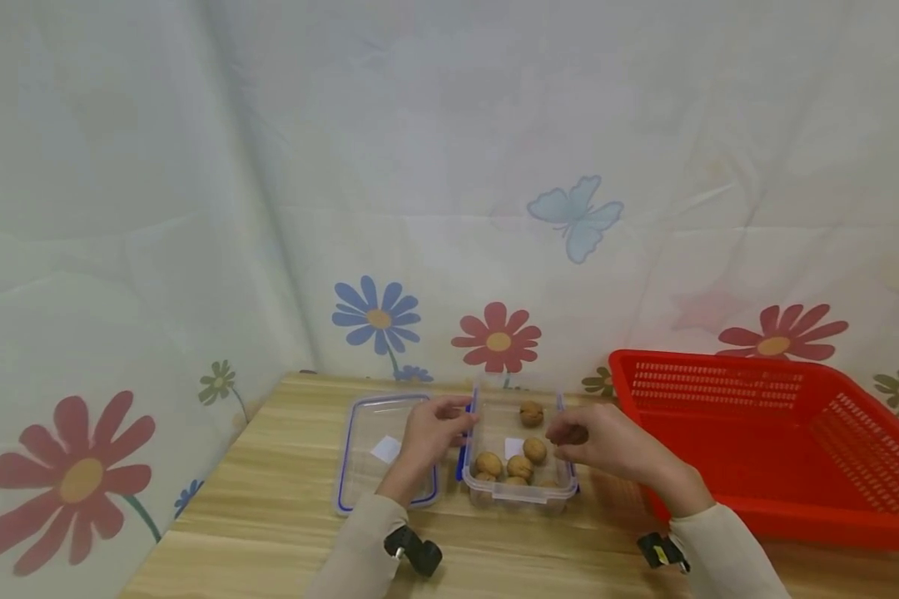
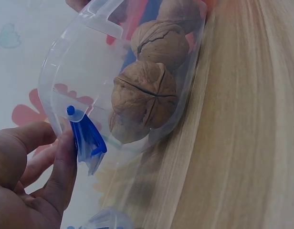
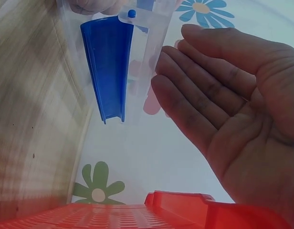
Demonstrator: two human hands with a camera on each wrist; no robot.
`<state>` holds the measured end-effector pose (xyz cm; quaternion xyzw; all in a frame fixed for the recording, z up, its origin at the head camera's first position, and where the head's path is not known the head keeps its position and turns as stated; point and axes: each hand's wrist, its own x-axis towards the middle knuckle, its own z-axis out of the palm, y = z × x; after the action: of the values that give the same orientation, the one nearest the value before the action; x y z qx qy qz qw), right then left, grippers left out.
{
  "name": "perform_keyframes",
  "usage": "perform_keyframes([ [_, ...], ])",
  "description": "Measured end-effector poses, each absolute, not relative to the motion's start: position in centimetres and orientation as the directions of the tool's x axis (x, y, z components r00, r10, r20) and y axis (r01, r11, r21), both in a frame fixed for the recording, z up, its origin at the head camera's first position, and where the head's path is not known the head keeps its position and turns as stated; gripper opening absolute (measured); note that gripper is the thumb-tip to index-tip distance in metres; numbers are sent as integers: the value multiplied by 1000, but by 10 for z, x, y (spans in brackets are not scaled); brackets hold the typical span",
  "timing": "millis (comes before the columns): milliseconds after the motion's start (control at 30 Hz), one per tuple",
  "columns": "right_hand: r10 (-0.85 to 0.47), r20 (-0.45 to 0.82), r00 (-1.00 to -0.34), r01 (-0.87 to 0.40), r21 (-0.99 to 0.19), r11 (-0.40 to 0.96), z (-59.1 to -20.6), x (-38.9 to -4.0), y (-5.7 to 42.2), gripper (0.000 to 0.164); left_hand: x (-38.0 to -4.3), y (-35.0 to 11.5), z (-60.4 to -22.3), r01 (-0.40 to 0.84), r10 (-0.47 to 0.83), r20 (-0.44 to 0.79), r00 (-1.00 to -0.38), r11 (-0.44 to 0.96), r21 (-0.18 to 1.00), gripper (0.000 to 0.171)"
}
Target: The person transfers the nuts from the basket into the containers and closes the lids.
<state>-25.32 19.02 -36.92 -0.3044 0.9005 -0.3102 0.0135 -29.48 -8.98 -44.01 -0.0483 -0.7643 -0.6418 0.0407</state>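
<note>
A clear plastic box [image 1: 494,416] stands open-topped on the table with several walnuts [image 1: 535,451] in it, most of them at its near end. Blue latches [image 2: 87,138] hang down from its sides. At the left rim my left hand [image 1: 436,428] holds the box edge beside a latch, thumb and fingertips close together there. My right hand [image 1: 607,441] is at the right rim, palm toward the box and fingers loosely bent, holding nothing. In the right wrist view its fingertips [image 3: 161,83] are right at the rim, next to another blue latch [image 3: 109,67].
A clear lid [image 1: 352,466] with a blue seal lies flat left of the box. On the right stands a large red plastic basket [image 1: 719,449], close to my right forearm. Behind the wooden table [image 1: 270,499] hangs a flowered cloth [image 1: 434,208].
</note>
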Motion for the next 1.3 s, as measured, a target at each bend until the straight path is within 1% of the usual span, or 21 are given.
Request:
perform_keyframes([
  [167, -545, 175, -820, -533, -581, 615, -369, -253, 188, 19, -293, -90, -437, 108, 20, 106, -994, 163, 981, 34],
  [467, -500, 229, -835, -514, -647, 563, -372, -250, 176, 21, -289, -97, -431, 103, 46, 98, -994, 113, 988, 34],
  [567, -468, 250, -847, -499, -675, 543, -374, -248, 169, 24, -288, -105, -429, 117, 42, 114, -993, 108, 987, 34],
  [733, -443, 292, -848, -499, -723, 478, -377, -245, 151, 28, -287, -121, -421, 162, 51, 157, -986, 121, 979, 35],
  [933, -452, 296, -841, -490, -770, 407, -381, -244, 126, 34, -284, -152, -408, 195, 26, 194, -981, 185, 963, 33],
  [1200, -431, 313, -846, -474, -812, 340, -384, -245, 91, 45, -274, -196, -401, 196, -10, 208, -978, 292, 936, 38],
  [1300, -426, 301, -853, -453, -833, 319, -385, -247, 78, 49, -270, -208, -400, 199, -17, 216, -976, 326, 924, 41],
])
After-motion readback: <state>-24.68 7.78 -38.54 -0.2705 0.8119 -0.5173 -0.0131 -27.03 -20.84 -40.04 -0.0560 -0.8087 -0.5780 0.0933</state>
